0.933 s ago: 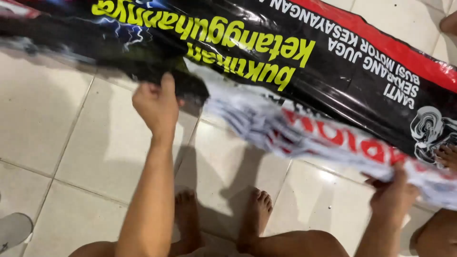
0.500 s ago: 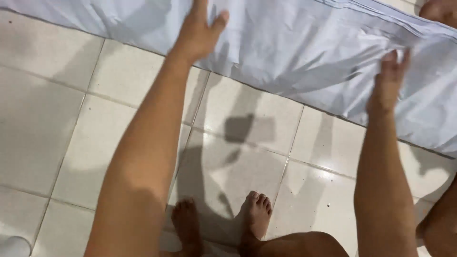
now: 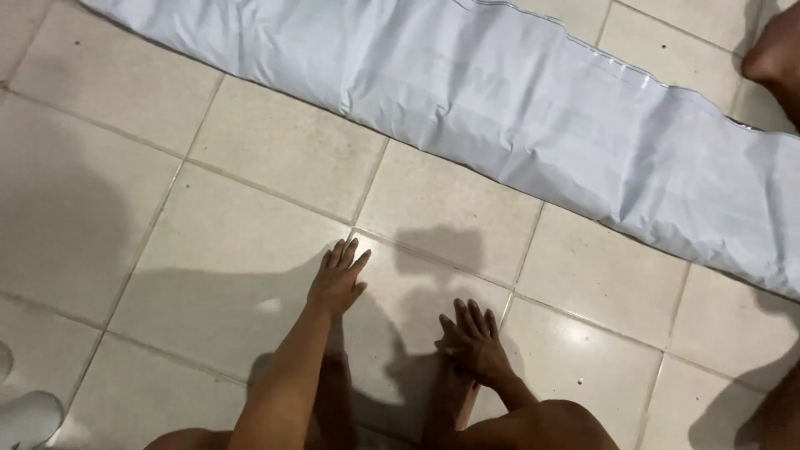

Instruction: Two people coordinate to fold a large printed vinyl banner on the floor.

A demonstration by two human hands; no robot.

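A long white plastic sheet [image 3: 517,108], its plain side up, lies flat on the tiled floor and runs diagonally from the top left to the right edge. My left hand [image 3: 337,279] hovers low over the tiles with its fingers spread, well short of the sheet's near edge. My right hand [image 3: 473,343] is lower and to the right, fingers apart, above my foot. Neither hand holds anything. My feet are mostly hidden under my arms.
Beige floor tiles [image 3: 250,250] fill the view below the sheet. Part of another person's limb [image 3: 775,58] shows at the top right corner, and another dark limb [image 3: 779,408] at the bottom right. A white object [image 3: 25,417] sits at the bottom left.
The sheet went from printed black side showing to white side up and settled flat. Both hands let go of its edge and drew back toward my body.
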